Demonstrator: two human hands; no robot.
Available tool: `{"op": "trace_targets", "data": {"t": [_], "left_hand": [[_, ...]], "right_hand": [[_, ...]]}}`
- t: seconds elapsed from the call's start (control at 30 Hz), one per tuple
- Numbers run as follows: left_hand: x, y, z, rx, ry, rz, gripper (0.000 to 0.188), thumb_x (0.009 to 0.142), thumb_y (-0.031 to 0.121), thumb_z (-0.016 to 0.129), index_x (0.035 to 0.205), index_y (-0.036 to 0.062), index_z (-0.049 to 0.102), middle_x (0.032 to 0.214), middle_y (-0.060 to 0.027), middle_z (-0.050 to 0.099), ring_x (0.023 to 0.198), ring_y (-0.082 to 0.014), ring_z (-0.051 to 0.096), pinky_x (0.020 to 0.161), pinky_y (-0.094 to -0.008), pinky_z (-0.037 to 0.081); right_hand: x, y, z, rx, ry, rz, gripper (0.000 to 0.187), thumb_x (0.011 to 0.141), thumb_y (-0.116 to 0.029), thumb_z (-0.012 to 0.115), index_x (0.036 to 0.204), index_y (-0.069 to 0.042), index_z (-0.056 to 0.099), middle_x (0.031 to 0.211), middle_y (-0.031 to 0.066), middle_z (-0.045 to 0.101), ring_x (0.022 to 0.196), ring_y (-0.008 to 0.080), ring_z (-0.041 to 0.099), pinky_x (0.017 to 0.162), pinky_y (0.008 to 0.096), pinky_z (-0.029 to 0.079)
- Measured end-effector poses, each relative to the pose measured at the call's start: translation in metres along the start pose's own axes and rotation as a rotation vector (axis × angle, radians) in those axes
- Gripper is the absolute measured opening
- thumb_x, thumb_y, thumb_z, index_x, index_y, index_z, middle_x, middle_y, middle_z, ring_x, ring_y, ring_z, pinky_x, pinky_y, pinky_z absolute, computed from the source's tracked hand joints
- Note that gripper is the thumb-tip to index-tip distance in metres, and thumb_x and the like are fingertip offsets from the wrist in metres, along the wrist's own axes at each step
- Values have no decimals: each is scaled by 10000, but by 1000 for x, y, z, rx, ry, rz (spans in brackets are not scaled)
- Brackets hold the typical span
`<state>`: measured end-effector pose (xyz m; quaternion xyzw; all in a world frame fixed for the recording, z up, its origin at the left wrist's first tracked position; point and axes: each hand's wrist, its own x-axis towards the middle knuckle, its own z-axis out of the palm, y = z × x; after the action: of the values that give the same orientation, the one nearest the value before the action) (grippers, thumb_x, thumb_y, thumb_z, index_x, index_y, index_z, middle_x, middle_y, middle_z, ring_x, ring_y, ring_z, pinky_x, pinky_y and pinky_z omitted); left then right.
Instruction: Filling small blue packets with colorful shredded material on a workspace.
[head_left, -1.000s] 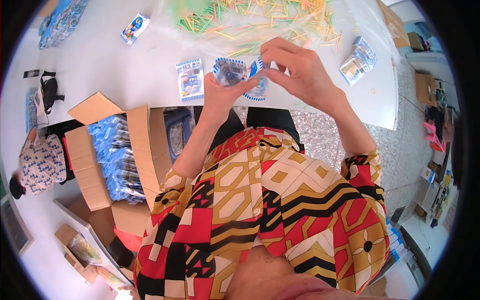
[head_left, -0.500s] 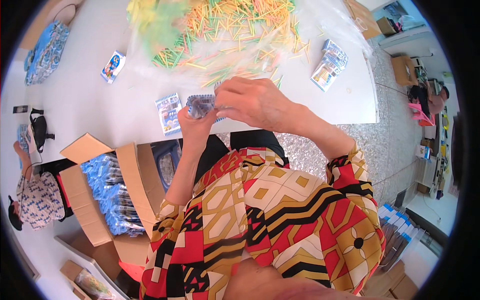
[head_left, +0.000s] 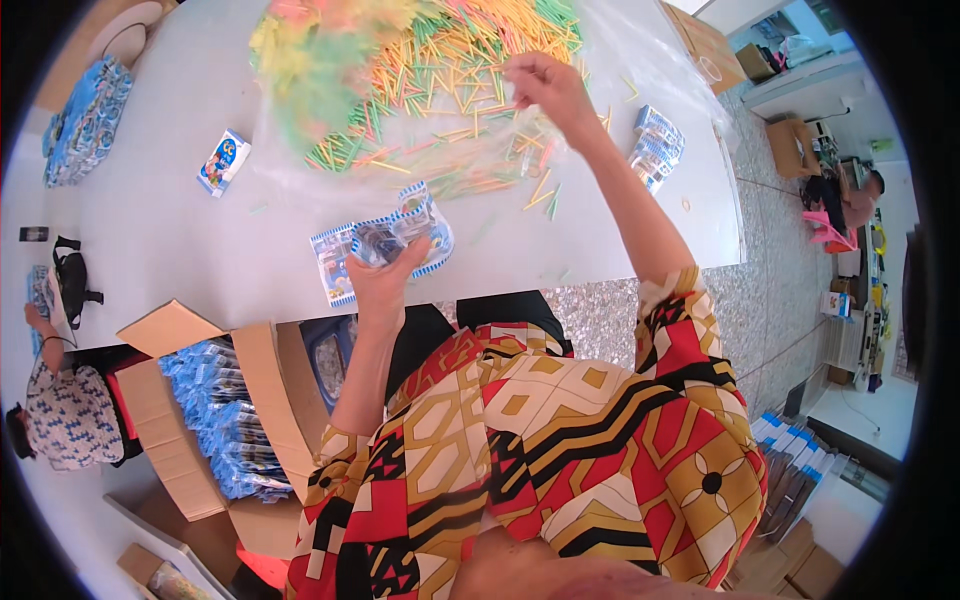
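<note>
My left hand [head_left: 380, 290] grips a small blue-and-white plastic packet [head_left: 378, 243] at the near edge of the table, thumb on one side and fingers around it. Its mouth seems to gape upward. Another striped packet [head_left: 415, 205] lies against it, and a flat one [head_left: 330, 265] rests just to its left, partly covered. Over the near right part of a heap of thin coloured sticks [head_left: 470, 60], yellow, orange, green and pink, hovers my right hand [head_left: 550, 90]. Its fingers are bent and apart, and I see nothing between them.
Clear plastic sheeting [head_left: 640, 50] lies under the sticks. A small box-like pack [head_left: 223, 162] lies left, a filled packet [head_left: 657, 148] right, and bundled packets [head_left: 88, 120] far left. An open carton [head_left: 275, 390] of blue packets stands below the table. A person [head_left: 75, 415] sits at left.
My right hand has left the packet and moved away, up to the stick heap. My left hand keeps hold of the packet, slightly lower in view.
</note>
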<state>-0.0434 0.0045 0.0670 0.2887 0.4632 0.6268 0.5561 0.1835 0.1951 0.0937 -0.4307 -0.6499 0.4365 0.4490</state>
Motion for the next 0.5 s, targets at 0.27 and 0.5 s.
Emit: {"op": "trace_targets", "data": {"t": [0.27,0.5], "left_hand": [[17,14,-22,-33,75,3,337,693,-59,706,998,-31,565,924,-92,632,824,-163,629,770,-303,513],[17,20,-33,-37,80,17,342,693,-48,710,1003,-21,568,912,-85,634,815,-147,626,763,-288,507]], "right_hand": [[110,99,-29,-833,92,-5,323,788,-303,596,880,6,598,779,111,629,690,219,609,634,333,483],[149,81,6,-1162,54,253,481,720,-426,611,955,-6,588,974,166,624,907,322,598,738,430,478]]}}
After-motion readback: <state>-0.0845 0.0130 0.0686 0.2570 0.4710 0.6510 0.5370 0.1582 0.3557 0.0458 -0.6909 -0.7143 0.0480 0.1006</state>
